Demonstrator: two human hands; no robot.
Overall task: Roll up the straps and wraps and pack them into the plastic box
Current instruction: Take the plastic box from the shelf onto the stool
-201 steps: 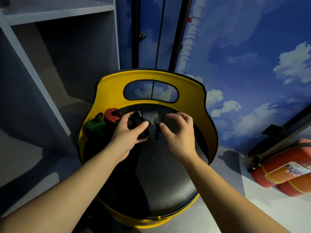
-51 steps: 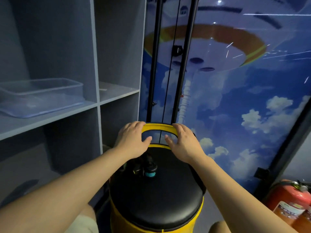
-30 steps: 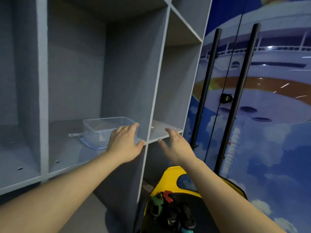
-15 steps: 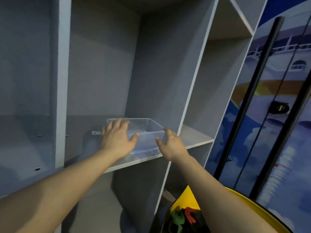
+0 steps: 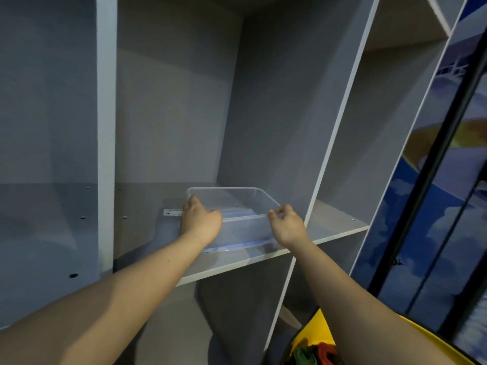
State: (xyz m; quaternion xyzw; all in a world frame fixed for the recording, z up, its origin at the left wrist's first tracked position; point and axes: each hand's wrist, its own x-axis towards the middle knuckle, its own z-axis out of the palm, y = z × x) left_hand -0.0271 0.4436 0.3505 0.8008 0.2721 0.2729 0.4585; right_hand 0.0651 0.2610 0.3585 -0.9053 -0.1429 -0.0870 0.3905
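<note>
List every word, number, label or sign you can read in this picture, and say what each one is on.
No text here can be read.
Small white label on the grey shelf board, left of the clear plastic box: its print is too small and blurred.
Blue sky mural at right: pictures only, no lettering visible.

Storage corner: grey cubby shelving (image 5: 237, 262) beside a sky-mural door (image 5: 448, 206).

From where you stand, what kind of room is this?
Probably a storage corner of a playroom or gym, though that is a guess. Grey open shelving holds a clear plastic box, a mural of sky and clouds covers the wall, and a yellow seat carries rolled straps.
</note>
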